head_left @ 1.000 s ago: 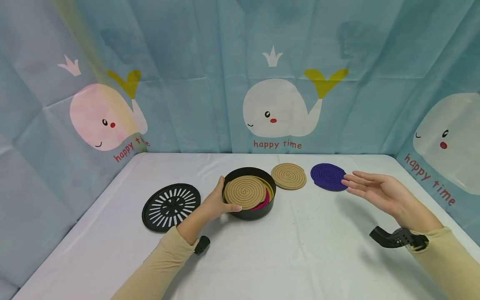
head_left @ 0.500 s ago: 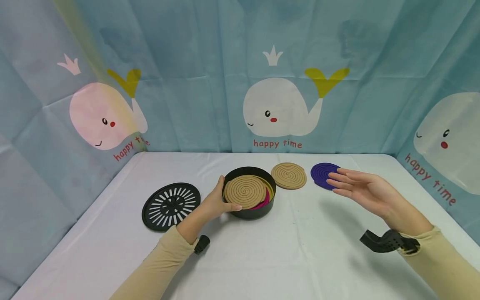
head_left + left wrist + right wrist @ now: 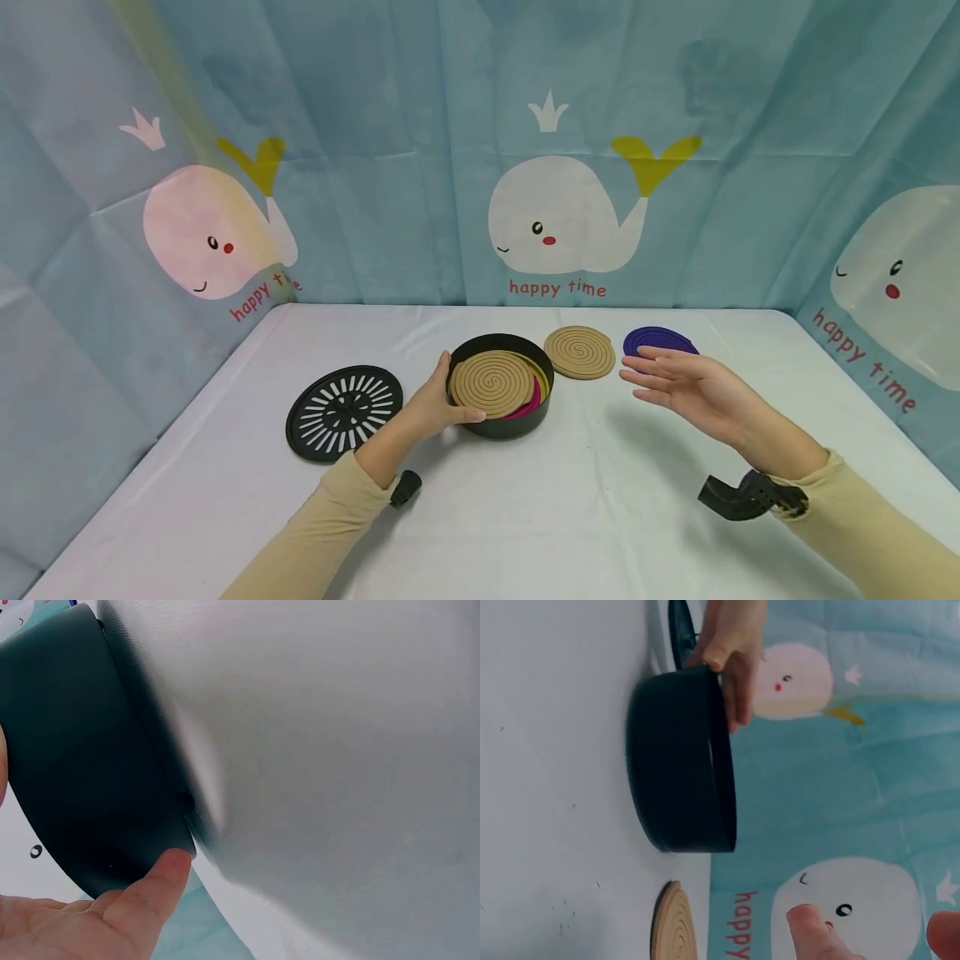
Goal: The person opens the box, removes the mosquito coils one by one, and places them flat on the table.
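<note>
Gripping the black round tin (image 3: 517, 427) at its left side, my left hand (image 3: 431, 408) has its thumb at the near rim and fingers round the wall. My right hand (image 3: 697, 392) hangs above the tabletop (image 3: 547, 517), well apart from the tin, fingers straight and holding nothing. From the head camera it hides the near part of the purple spiral mat (image 3: 654, 336), which lies by the far edge. Inside the tin, a tan spiral mat (image 3: 492, 383) covers most of a magenta piece (image 3: 531, 403) and a yellow piece. Another tan mat (image 3: 580, 352) lies between tin and purple mat; a slotted black disc (image 3: 345, 408) lies toward the left edge. Compared with a second ago, my right hand has come leftward; tin and left hand haven't shifted.
</note>
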Motion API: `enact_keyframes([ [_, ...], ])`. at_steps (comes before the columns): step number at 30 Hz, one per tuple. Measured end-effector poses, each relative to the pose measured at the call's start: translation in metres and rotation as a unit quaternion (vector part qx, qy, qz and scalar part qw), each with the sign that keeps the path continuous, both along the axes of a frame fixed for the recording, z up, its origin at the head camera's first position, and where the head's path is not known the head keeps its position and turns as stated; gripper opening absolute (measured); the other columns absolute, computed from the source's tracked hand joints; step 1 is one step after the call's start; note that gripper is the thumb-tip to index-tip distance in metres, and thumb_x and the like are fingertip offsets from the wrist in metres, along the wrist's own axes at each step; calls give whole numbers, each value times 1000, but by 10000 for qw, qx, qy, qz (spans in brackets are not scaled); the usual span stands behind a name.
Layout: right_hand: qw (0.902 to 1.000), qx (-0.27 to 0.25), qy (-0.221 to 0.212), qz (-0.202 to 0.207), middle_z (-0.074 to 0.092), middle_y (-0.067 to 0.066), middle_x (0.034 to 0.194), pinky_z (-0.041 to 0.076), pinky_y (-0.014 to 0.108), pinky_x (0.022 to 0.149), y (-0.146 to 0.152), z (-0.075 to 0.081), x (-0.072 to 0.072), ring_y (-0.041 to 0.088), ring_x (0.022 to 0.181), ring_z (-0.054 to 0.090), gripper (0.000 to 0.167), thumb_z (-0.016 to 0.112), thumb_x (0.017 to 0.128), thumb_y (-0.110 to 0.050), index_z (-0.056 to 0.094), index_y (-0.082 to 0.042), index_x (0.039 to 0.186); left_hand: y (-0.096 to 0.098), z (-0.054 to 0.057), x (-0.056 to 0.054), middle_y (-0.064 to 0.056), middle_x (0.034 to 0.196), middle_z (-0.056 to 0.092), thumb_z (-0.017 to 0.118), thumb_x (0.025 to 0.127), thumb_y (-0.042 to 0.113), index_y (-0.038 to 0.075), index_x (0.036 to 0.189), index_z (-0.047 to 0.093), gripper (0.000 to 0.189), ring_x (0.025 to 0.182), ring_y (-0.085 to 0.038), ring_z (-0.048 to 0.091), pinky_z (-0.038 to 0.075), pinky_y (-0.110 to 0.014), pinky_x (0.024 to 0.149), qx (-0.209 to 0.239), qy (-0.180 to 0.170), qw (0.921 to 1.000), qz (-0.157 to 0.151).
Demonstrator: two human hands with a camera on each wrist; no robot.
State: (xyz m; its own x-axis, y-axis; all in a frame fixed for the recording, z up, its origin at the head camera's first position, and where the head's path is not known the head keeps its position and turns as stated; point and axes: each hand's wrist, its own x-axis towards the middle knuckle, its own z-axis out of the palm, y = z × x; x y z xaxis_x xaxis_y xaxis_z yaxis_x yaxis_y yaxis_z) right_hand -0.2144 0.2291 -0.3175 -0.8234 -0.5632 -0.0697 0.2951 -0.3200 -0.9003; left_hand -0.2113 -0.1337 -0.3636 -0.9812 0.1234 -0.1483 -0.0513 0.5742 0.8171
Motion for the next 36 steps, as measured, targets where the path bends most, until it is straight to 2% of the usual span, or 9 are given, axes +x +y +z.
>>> enact_keyframes([
  [9,9978,590,261,-146,60,1,122,47,31,98,-23,-3,4,16,115,59,66,38,106,-17,-3,10,151,0,0,0,-17,161,4,82,80,22,2,155,-4,116,145,-37,12,16,-51,115,16,-30,10000,-7],
  [14,9961,779,395,-117,53,8,133,46,31,99,-36,-4,4,18,118,57,65,38,106,-19,1,11,150,0,0,0,-17,161,3,82,80,23,2,155,-4,116,145,-37,12,16,-51,115,-7,-32,10000,4],
  [18,9957,799,464,23,30,27,151,43,31,102,-44,-4,2,20,124,52,67,37,106,-22,-2,11,150,-1,0,0,-17,161,3,82,80,23,1,155,-3,116,145,-36,12,16,-50,116,-40,3,10000,2],
  [22,9960,759,465,106,9,33,155,41,31,104,-53,-4,0,26,132,45,68,36,107,-24,-3,10,150,0,0,0,-17,161,4,83,79,22,1,155,-2,116,145,-36,12,17,-50,116,-25,40,10000,2],
  [29,9952,881,428,8,13,32,155,38,34,107,-71,-6,-5,37,139,33,62,32,107,-22,3,10,151,-1,0,1,-16,161,4,83,79,22,3,155,-3,116,145,-37,13,17,-51,115,-39,-30,10000,41],
  [36,9945,960,371,195,13,31,155,25,45,114,-87,-10,-13,42,142,20,61,30,106,-19,1,10,151,-1,1,1,-17,161,3,83,79,22,2,155,-3,116,145,-37,12,16,-51,115,-10,-19,10000,19],
])
